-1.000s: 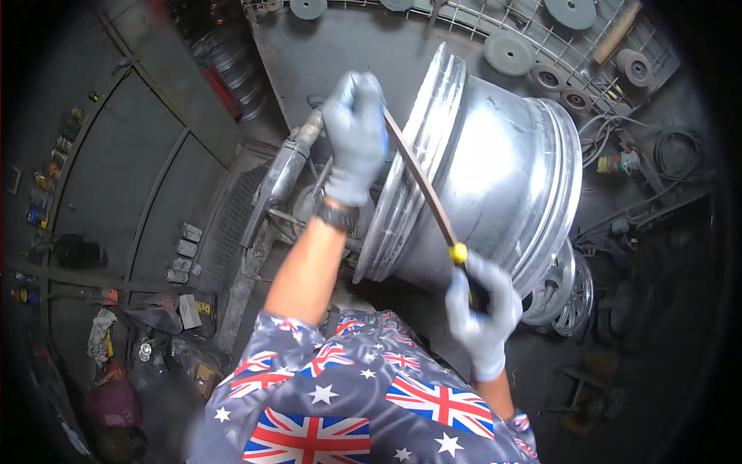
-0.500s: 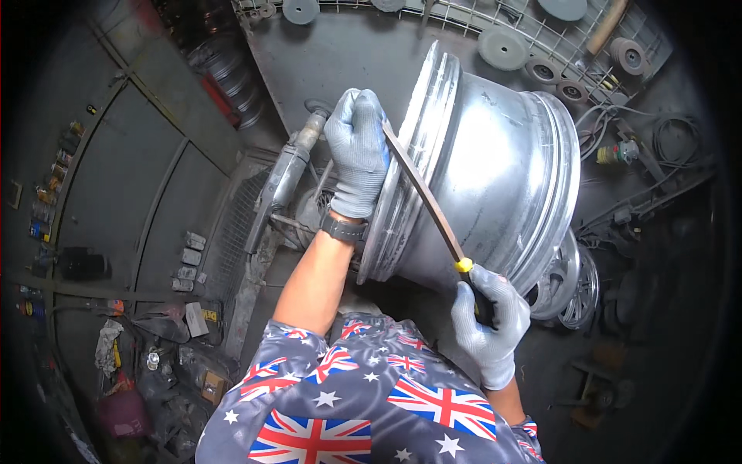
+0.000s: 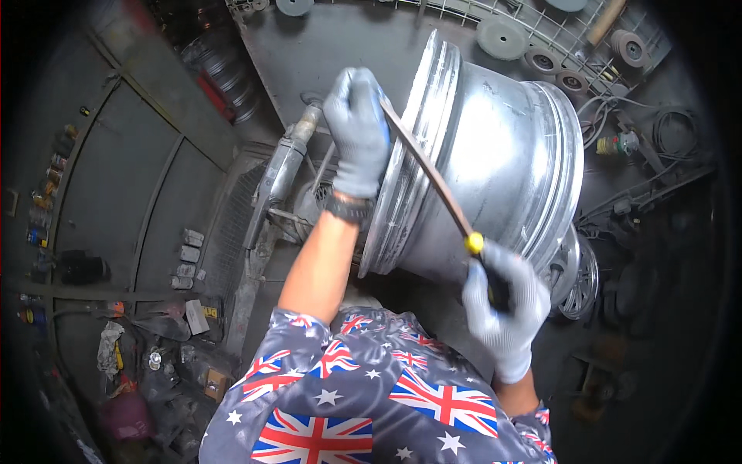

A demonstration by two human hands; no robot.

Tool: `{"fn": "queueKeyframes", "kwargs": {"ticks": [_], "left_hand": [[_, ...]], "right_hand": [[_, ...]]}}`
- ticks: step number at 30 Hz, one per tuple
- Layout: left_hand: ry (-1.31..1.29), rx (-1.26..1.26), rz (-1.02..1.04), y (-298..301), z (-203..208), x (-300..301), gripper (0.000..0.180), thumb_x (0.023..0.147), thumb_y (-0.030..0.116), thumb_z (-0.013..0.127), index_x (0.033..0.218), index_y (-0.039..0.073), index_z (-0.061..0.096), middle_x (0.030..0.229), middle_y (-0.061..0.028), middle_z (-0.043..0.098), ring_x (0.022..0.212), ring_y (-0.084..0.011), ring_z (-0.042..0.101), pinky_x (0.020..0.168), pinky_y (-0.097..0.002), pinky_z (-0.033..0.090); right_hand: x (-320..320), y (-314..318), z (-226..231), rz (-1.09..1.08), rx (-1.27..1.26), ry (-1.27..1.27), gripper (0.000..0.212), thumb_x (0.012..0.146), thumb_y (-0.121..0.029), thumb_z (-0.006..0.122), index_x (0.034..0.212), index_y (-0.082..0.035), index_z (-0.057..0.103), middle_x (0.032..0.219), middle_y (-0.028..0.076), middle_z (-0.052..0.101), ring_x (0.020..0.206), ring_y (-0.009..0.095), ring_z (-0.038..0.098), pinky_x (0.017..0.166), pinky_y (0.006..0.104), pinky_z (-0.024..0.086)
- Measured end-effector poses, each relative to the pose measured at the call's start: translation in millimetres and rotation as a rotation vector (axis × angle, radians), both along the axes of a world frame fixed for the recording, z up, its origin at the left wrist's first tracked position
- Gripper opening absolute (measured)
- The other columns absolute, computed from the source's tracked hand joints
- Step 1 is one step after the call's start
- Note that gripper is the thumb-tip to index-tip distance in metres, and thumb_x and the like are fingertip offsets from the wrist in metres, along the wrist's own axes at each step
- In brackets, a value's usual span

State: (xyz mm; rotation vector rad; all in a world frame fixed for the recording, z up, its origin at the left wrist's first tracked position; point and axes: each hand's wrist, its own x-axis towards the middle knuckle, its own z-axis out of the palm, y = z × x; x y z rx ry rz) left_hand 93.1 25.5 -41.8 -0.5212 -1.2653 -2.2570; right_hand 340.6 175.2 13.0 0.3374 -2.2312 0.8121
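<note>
A long flat metal file (image 3: 433, 174) slants across the rim lip of a large silver wheel barrel (image 3: 495, 162). My right hand (image 3: 510, 309), in a grey-white glove, is wrapped round its dark handle, just below a yellow collar (image 3: 474, 243). At the file's far end, my left hand (image 3: 355, 127), gloved likewise with blue on the palm side, is closed on the tip; the fingers' inner side is hidden. The file's middle crosses the lip nearest my left wrist, though I cannot tell exactly where it touches.
Grinding discs (image 3: 502, 37) hang on a wire rack at the back. A grey metal cylinder on a stand (image 3: 282, 170) is left of my left hand. More wheels (image 3: 580, 278) lie right of the barrel. Bags and boxes (image 3: 197, 317) clutter the lower left.
Both hands and the file have shifted upward in view, and my right hand also to the right. The wheel appears slightly higher in the picture. Both grips stay closed.
</note>
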Motion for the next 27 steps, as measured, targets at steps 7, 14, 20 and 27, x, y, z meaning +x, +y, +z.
{"fn": "queueKeyframes", "kwargs": {"ticks": [7, 14, 20, 27], "left_hand": [[-0.041, -0.055, 0.158, -25.3, 14.4, -32.1, 0.03, 0.111, 0.025, 0.05, 0.086, 0.01, 0.058, 0.071, 0.0019, 0.05, 0.06, -0.0083, 0.05, 0.054, -0.0264, 0.043], [0.004, -0.054, 0.104, -11.8, -6.9, -25.2, 0.03, 0.11, 0.025, 0.054, 0.085, 0.009, 0.054, 0.071, 0.0008, 0.051, 0.06, -0.0096, 0.051, 0.054, -0.0272, 0.044], [-0.112, 0.015, 0.116, -22.4, 10.1, -34.3, 0.032, 0.109, 0.02, 0.051, 0.079, 0.009, 0.051, 0.069, 0.004, 0.047, 0.061, -0.0058, 0.043, 0.054, -0.0261, 0.037], [-0.02, -0.061, 0.142, -20.6, 6.5, -26.1, 0.031, 0.109, 0.021, 0.05, 0.081, 0.009, 0.055, 0.07, 0.0036, 0.049, 0.061, -0.0067, 0.047, 0.054, -0.0258, 0.041]], "right_hand": [[-36.4, -10.1, 11.0, 0.056, -0.03, -0.037, 0.022, 0.084, 0.002, 0.076, 0.105, -0.001, 0.073, 0.091, 0.015, 0.076, 0.076, 0.03, 0.076, 0.068, 0.0367, 0.058], [-23.8, 3.5, 10.8, 0.034, 0.02, -0.022, 0.023, 0.082, 0.002, 0.077, 0.104, -0.001, 0.074, 0.093, 0.016, 0.077, 0.075, 0.029, 0.077, 0.069, 0.0345, 0.059], [-41.5, -7.9, 16.3, 0.064, 0.023, -0.027, 0.023, 0.086, -0.002, 0.075, 0.108, -0.003, 0.073, 0.09, 0.015, 0.075, 0.077, 0.031, 0.075, 0.07, 0.0368, 0.058], [-31.1, -1.6, 9.3, 0.048, 0.026, -0.025, 0.026, 0.085, 0.002, 0.077, 0.11, -0.001, 0.073, 0.09, 0.017, 0.076, 0.076, 0.027, 0.078, 0.07, 0.0322, 0.059]]}}
